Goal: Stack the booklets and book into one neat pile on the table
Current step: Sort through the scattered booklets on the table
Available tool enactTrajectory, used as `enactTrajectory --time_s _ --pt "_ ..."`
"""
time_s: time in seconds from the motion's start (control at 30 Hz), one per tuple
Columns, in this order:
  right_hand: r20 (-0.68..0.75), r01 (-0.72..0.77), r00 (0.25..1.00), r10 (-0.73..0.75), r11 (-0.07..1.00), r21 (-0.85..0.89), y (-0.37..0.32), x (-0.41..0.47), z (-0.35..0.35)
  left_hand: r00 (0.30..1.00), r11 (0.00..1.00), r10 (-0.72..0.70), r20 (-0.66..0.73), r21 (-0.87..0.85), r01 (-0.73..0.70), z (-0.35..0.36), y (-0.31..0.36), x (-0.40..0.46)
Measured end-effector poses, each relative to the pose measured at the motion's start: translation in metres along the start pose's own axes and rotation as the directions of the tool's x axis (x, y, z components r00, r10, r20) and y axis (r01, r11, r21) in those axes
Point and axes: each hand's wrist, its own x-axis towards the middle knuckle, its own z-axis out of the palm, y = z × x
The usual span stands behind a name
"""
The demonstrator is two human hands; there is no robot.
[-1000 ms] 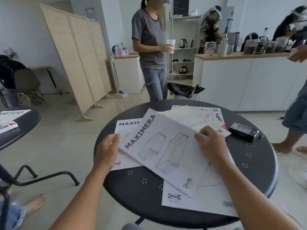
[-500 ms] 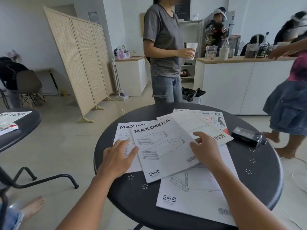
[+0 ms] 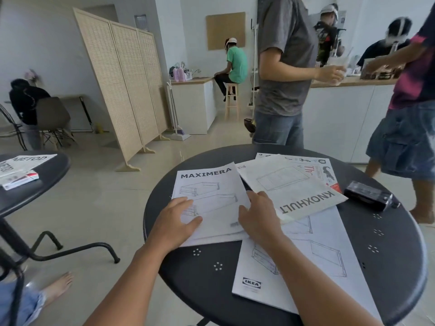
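Two MAXIMERA booklets (image 3: pixel 207 184) lie one on the other at the left of the round black table (image 3: pixel 207 278). My left hand (image 3: pixel 174 222) rests flat on their lower left part, fingers spread. My right hand (image 3: pixel 256 217) presses at their right edge, fingers apart. A KNOXHULT booklet (image 3: pixel 294 187) lies turned around to the right, over a colourful illustrated book (image 3: pixel 322 169) at the back. A large IKEA booklet (image 3: pixel 317 255) lies nearest me on the right, partly under my right forearm.
A black device (image 3: pixel 369 198) sits on the table's right side. Two people stand just behind the table, one in a grey shirt (image 3: pixel 282 67), one at the right in denim shorts (image 3: pixel 404 142). A second black table (image 3: pixel 47 175) with booklets stands at the left.
The top MAXIMERA booklet has slid left and turned square onto the one beneath it. Both hands moved with it. The person in denim shorts stepped closer on the right.
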Motion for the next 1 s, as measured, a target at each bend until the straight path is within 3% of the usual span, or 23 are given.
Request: enactTrajectory --time_s 0.13,0.5,0.63,0.87,1.0 --pt "0.004 -0.023 1.0 0.024 0.997 -0.072 -0.002 -0.005 0.004 0.996 0.999 -0.028 -0.083 -0.046 0.024 -0.002 -0.002 0.003" --pt "-0.032 -0.019 0.999 0.018 1.0 -0.018 0.002 -0.003 0.0 0.997 0.995 -0.055 -0.052 -0.081 0.051 -0.002 -0.001 0.001" --pt "0.011 0.013 1.0 -0.012 0.996 -0.088 0.0 -0.005 -0.001 0.998 0.998 -0.045 -0.051 -0.054 0.042 0.0 0.001 0.0" --pt "0.114 0.198 0.978 -0.177 0.959 -0.205 0.008 -0.021 -0.02 1.0 0.999 -0.022 -0.012 0.031 0.022 0.005 0.006 -0.002" --pt "0.108 0.26 0.964 -0.242 0.942 -0.212 0.012 -0.035 -0.047 0.994 0.954 -0.016 0.104 0.3 -0.016 0.001 0.017 -0.001"
